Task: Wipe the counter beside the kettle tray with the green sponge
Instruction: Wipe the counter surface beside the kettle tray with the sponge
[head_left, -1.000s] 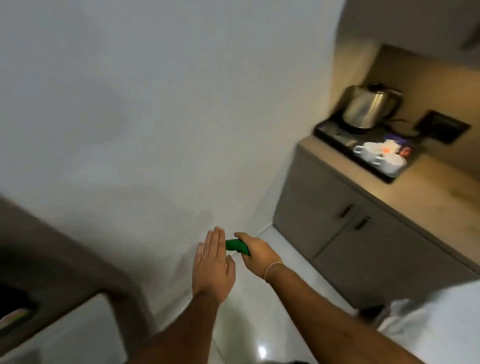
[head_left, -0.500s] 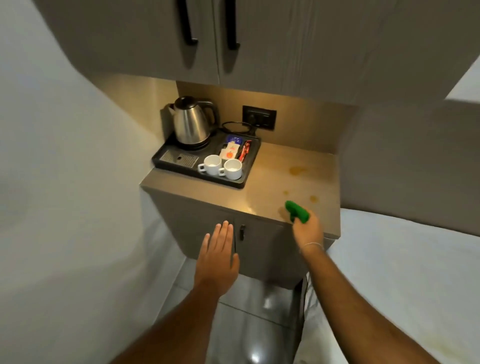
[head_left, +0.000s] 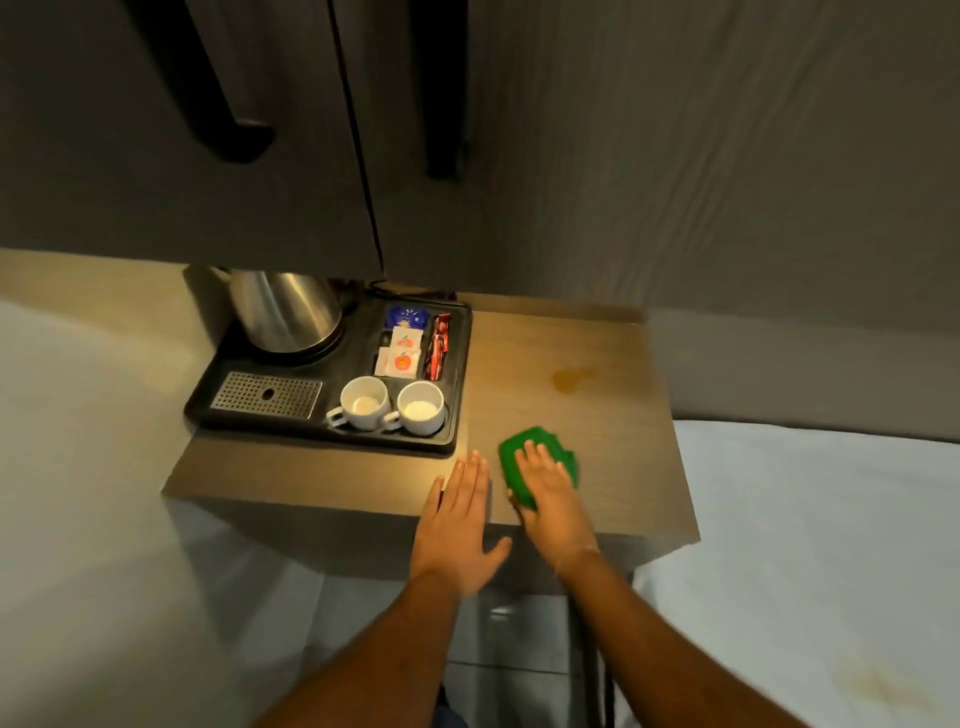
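Beyond and left of my hands, a black kettle tray (head_left: 200, 400) holds a steel kettle (head_left: 285, 309) and two white cups (head_left: 363, 402). My left hand (head_left: 457, 525) lies flat, fingers together, over the wooden counter's (head_left: 322, 475) front edge. Just beside it, my right hand (head_left: 550, 493) presses flat on the green sponge (head_left: 514, 457), fingers spread. An amber stain (head_left: 569, 378) lies farther back.

Green sponge (head_left: 537, 462); black kettle tray (head_left: 462, 374) holding two white cups (head_left: 363, 402), blue, white-and-orange and red sachets (head_left: 405, 351); silver kettle (head_left: 285, 309). Brown counter (head_left: 613, 441) carries an amber stain (head_left: 571, 378) at one o'clock of the sponge.
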